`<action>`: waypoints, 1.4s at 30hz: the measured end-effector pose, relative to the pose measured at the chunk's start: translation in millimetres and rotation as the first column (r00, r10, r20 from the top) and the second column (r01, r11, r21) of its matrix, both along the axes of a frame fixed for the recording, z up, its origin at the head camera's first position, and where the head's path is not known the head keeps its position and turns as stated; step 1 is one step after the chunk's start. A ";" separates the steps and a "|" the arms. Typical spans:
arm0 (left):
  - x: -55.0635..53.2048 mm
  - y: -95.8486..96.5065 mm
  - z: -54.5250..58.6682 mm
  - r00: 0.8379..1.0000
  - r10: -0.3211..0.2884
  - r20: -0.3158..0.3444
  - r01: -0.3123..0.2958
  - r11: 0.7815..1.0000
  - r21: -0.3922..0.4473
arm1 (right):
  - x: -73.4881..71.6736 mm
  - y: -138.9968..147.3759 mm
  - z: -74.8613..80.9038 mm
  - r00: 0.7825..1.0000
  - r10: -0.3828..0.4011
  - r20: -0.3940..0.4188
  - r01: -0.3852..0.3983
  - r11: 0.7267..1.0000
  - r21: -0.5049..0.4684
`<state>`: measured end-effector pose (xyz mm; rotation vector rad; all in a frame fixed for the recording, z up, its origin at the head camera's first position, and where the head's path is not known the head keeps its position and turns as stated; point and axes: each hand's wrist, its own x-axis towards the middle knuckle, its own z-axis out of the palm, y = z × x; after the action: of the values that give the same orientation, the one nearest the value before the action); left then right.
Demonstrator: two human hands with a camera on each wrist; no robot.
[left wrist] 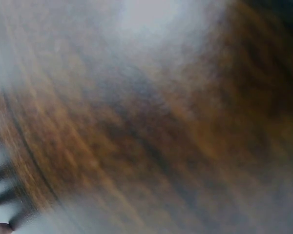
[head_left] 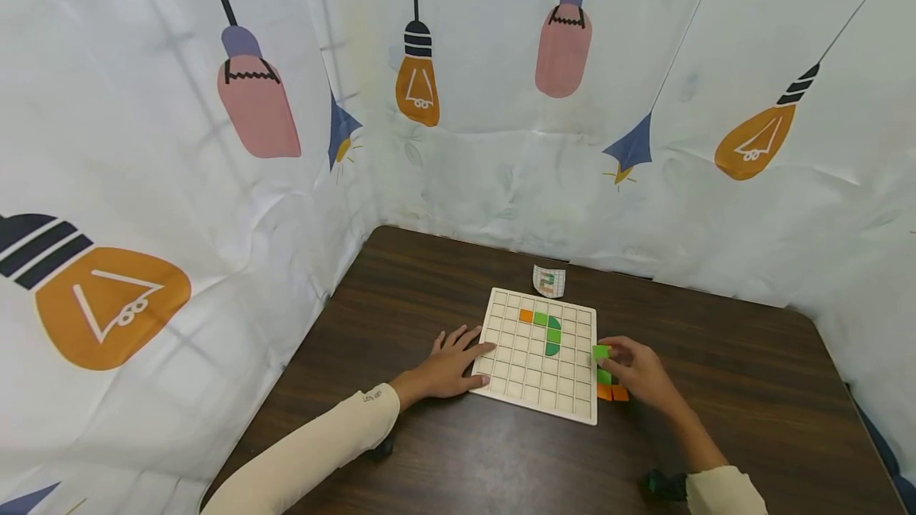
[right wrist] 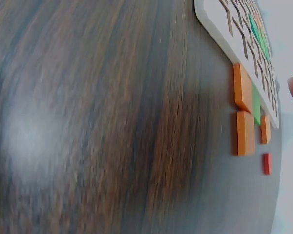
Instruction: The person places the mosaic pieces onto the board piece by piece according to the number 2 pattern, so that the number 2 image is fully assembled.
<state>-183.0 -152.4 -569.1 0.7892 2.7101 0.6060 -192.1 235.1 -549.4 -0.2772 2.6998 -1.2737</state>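
Observation:
A pale gridded board lies on the brown table. In its upper part sit an orange square tile, light green square tiles and dark green curved-edge tiles. My left hand rests at the board's left edge with fingers spread, thumb and a finger over the rim. Beyond the right edge, my right hand pinches a light green square tile between thumb and fingers. Beneath that hand, another green tile and orange tiles lie beside the board. The left wrist view shows mostly blurred table.
A small printed card lies behind the board. The right wrist view also shows a red piece near the orange tiles. White sheeting printed with lamps hangs around the table.

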 end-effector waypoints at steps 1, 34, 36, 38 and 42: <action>-0.1 0.0 -0.2 1.000 -0.001 0.000 0.001 1.000 0.000 | -0.6 -1.7 0.1 1.000 0.001 0.015 -0.001 1.000 -0.011; 0.4 -0.5 1.2 1.000 0.002 0.006 -0.002 1.000 0.004 | -10.3 -65.6 -21.0 0.996 0.083 -0.045 -0.089 0.983 -0.158; 0.4 -0.7 1.0 1.000 0.001 0.005 -0.001 1.000 0.005 | -11.3 -67.9 -21.6 0.995 0.086 -0.045 -0.092 0.980 -0.175; 0.5 -0.8 1.0 1.000 -0.001 0.003 0.001 1.000 0.005 | -11.7 -70.4 -21.5 0.995 0.089 -0.038 -0.094 0.977 -0.191; 1.4 -1.0 2.1 1.000 -0.002 0.003 0.002 1.000 0.007 | -12.0 -75.8 -22.0 0.996 0.086 -0.009 -0.086 0.977 -0.193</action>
<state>-181.6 -153.4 -567.0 0.7919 2.7055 0.6165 -204.1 159.4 -571.4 -0.4112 2.5355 -1.5114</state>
